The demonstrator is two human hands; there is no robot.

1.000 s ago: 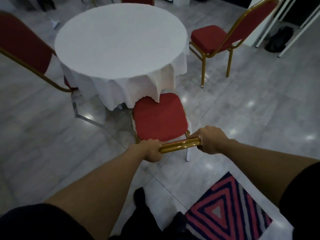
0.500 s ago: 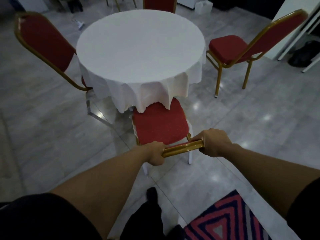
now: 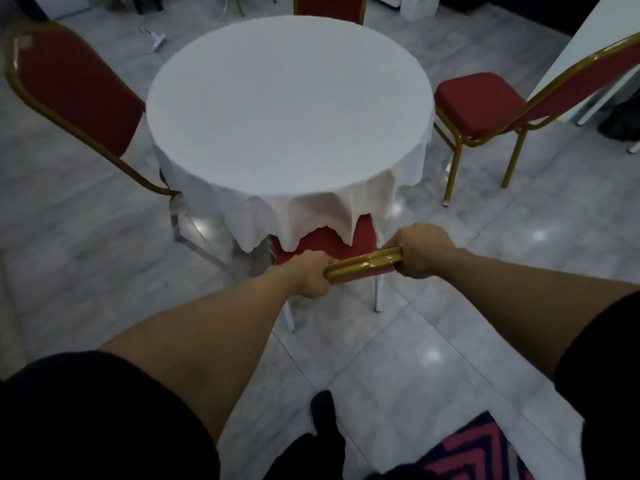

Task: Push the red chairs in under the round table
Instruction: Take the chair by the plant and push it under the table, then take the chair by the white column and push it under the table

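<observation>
A round table (image 3: 291, 105) with a white cloth fills the middle of the head view. The near red chair (image 3: 329, 242) stands in front of me, most of its seat hidden under the hanging cloth. My left hand (image 3: 310, 273) and my right hand (image 3: 420, 251) both grip the gold top rail of its back. A second red chair (image 3: 76, 88) stands at the left, its seat tucked against the cloth. A third red chair (image 3: 481, 102) stands at the right, apart from the table. The back of a fourth red chair (image 3: 329, 8) shows behind the table.
Grey glossy tile floor surrounds the table. A red and dark patterned rug (image 3: 481, 448) lies at the lower right by my foot (image 3: 323, 410). A white panel (image 3: 585, 50) and a dark bag (image 3: 623, 119) are at the far right. A white box (image 3: 420, 6) sits at the back.
The near chair has slid forward under the table, so the cloth now covers most of its seat. I have stepped closer with both hands still on the rail.
</observation>
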